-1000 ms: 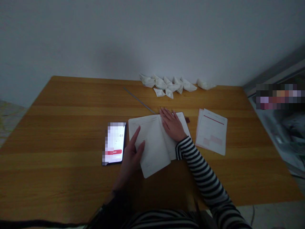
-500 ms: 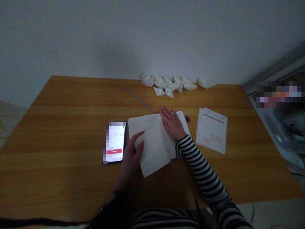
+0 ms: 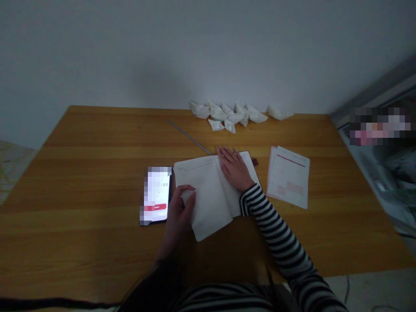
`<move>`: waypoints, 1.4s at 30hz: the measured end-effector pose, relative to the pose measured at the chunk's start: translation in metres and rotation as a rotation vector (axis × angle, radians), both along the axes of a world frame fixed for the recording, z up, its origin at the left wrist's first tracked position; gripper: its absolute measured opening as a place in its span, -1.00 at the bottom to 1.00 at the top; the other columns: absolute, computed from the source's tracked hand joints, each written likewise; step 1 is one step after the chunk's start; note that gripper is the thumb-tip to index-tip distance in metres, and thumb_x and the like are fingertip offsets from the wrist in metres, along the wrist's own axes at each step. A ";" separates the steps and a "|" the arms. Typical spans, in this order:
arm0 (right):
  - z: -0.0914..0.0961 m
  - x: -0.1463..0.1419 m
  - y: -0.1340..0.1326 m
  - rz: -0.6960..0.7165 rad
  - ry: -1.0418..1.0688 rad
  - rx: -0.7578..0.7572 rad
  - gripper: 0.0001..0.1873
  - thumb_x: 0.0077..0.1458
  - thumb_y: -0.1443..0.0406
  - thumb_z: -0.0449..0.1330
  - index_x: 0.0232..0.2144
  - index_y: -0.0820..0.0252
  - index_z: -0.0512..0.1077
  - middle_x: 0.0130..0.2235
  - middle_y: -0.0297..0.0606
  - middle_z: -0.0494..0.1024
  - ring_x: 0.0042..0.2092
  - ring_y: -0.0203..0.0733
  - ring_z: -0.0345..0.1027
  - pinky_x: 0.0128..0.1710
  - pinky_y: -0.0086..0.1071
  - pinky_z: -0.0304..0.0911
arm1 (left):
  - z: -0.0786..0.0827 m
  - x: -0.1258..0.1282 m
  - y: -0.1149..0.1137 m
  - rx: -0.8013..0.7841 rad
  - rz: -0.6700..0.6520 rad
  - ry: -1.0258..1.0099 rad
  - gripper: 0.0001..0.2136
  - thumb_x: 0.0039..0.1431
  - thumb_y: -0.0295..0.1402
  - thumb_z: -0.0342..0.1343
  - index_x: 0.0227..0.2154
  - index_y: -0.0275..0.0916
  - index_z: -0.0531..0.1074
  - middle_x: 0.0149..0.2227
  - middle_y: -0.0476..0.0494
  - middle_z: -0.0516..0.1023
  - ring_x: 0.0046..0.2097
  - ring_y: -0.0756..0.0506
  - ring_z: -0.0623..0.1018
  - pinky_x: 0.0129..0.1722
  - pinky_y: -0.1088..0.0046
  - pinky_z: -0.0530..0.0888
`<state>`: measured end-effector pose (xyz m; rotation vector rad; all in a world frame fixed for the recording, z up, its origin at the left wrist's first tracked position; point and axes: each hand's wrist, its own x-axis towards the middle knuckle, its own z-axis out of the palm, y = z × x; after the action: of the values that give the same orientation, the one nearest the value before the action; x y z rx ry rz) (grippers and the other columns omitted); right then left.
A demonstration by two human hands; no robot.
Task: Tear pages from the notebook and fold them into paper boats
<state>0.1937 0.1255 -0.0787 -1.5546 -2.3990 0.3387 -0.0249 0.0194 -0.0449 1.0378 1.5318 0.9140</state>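
An open notebook (image 3: 211, 203) with pale, faintly lined pages lies in front of me. My left hand (image 3: 182, 208) is at its left edge, thumb and index finger curled together over the left page. The other fingers of that hand are hidden from view. Flat across the right page near the spine rests my right hand (image 3: 234, 169), its fingers stretched out toward the wall. A dark cover edge and a small dark red tab (image 3: 255, 162) show at the notebook's right side.
A lit phone (image 3: 157, 195) lies left of the notebook. Printed sheets (image 3: 290, 177) lie to the right. Several folded white paper boats (image 3: 232, 115) line the wall side of the wooden table (image 3: 97, 173). A thin grey stick (image 3: 188, 136) points at the notebook's top edge.
My left index finger has curled down toward the thumb, closing the gap between them at the page. My right hand has stayed in place on the right page.
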 end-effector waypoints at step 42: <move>0.004 -0.005 -0.003 -0.057 0.010 -0.012 -0.44 0.39 0.26 -0.20 0.38 0.15 0.01 0.38 -0.12 0.15 0.41 -0.05 -0.07 0.32 0.30 -0.66 | 0.006 0.002 -0.018 0.009 -0.223 0.077 -0.70 0.12 -0.14 0.23 -0.13 -0.15 0.53 -0.17 -0.13 0.59 -0.17 -0.20 0.56 -0.27 0.34 0.50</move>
<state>0.1883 0.1227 -0.0743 -1.6191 -2.3438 0.3495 -0.0228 0.0011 -0.0390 1.2356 1.4414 0.7334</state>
